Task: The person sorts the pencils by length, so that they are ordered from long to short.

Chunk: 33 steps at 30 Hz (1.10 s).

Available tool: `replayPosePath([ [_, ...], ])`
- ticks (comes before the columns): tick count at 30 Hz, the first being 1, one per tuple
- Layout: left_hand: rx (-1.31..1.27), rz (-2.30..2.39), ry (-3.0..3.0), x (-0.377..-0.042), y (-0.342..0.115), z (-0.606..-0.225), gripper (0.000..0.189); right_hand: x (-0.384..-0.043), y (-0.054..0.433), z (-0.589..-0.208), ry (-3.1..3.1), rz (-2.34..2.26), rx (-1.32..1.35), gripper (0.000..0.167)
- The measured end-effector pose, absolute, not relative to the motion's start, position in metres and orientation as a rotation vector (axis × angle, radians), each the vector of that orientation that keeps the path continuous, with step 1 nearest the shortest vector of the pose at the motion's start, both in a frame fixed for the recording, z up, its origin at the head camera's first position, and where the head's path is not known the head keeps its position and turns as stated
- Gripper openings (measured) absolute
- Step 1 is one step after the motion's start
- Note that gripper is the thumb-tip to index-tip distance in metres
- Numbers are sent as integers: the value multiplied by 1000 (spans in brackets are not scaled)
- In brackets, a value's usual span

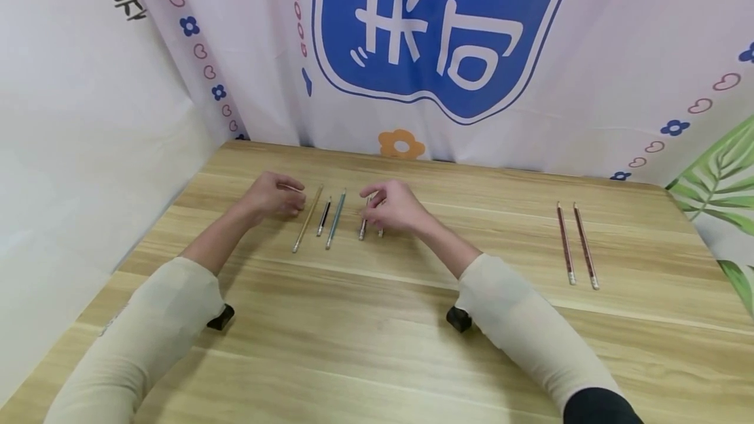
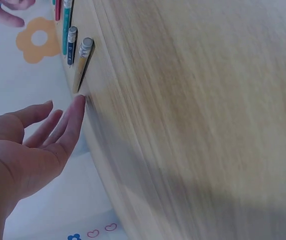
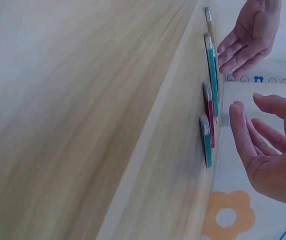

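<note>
My left hand hovers just left of a yellow pencil, its fingers loosely bent and holding nothing. Right of that pencil lie a short dark pencil and a longer teal pencil, eraser ends toward me. My right hand is over two short pencils and partly hides them in the head view. In the right wrist view these are a red pencil and a green-teal pencil, both flat on the table. Between the thumb and relaxed fingers of that hand there is nothing.
Two dark red pencils lie side by side at the right of the wooden table. A printed cloth hangs along the table's far edge. Small black blocks sit by both sleeve cuffs.
</note>
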<state>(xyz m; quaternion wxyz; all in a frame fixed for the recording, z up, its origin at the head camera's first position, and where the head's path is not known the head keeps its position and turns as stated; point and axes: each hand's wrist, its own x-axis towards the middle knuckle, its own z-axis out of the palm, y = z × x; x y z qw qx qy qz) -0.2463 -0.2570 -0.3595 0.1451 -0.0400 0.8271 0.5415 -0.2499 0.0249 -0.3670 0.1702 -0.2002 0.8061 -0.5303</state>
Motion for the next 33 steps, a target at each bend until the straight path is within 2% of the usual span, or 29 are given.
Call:
replayPosePath([
  [16,-112,1628,2351,-245,-268,-358,46,-250,-48,-363,2240,-1524,-533,42],
  [33,-139,1545,2423,-240,-282,-354,47,-248,-84,-362,2397,-1388,-467,48],
])
